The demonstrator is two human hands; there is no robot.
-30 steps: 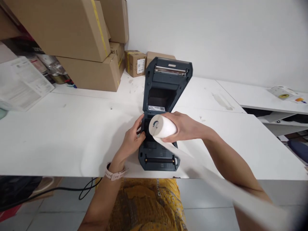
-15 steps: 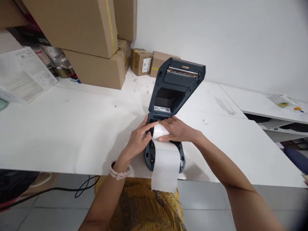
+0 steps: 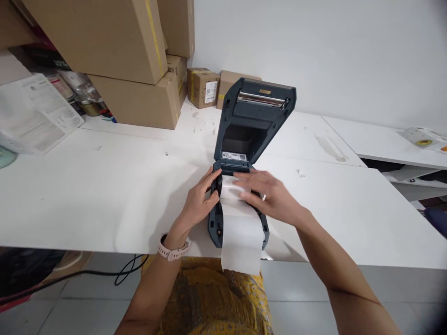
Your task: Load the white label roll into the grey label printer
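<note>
A dark grey label printer (image 3: pixel 256 121) stands open on the white table (image 3: pixel 87 195), its lid tilted up and back. A white paper roll (image 3: pixel 230 185) lies inside its bay, and the loose paper strip (image 3: pixel 241 242) runs forward over the printer's front and hangs past the table edge. My left hand (image 3: pixel 199 202) rests on the printer's left side with the fingers against the roll's left end. Over the roll's right part hovers my right hand (image 3: pixel 270 195), fingers spread and blurred, touching or just above the paper.
Stacked cardboard boxes (image 3: pixel 115 51) fill the back left, with smaller boxes (image 3: pixel 204 88) behind the printer. A printed sheet (image 3: pixel 35 114) lies at far left. A second white surface (image 3: pixel 384 144) with a tape roll (image 3: pixel 424 142) extends right. A black cable (image 3: pixel 87 274) hangs below the table.
The roll went from my raised right hand down into the printer bay, its strip now draped over the front. My right hand has since slid right and loosened over the roll.
</note>
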